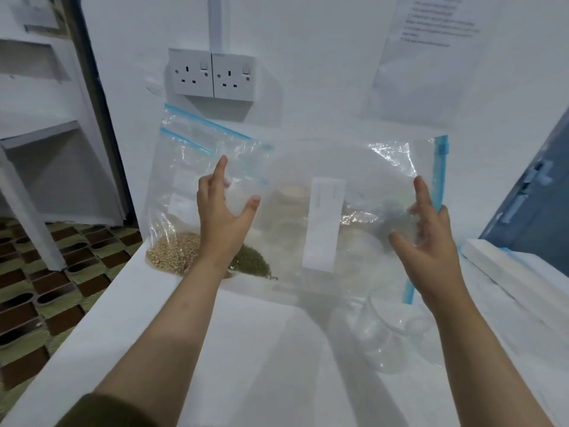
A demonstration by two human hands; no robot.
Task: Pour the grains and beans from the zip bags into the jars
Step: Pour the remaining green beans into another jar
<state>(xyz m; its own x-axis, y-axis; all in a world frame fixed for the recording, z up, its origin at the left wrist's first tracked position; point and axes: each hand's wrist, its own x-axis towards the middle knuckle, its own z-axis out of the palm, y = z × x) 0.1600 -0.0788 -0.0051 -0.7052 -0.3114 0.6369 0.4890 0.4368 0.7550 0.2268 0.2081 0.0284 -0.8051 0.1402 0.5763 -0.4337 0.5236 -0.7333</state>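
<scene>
double wall socket (pixel 212 76) far centre | printed sheet (pixel 429 57) on wall, far right | white shelving (pixel 46 131) far left | patterned floor (pixel 40 288) left | blue door (pixel 535 208) right

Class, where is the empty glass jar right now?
The glass jar sits low and right of centre on the white table, below the clear zip bag and beside the right forearm.

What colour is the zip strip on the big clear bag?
Light blue zip strip, best seen in the head view.
</scene>
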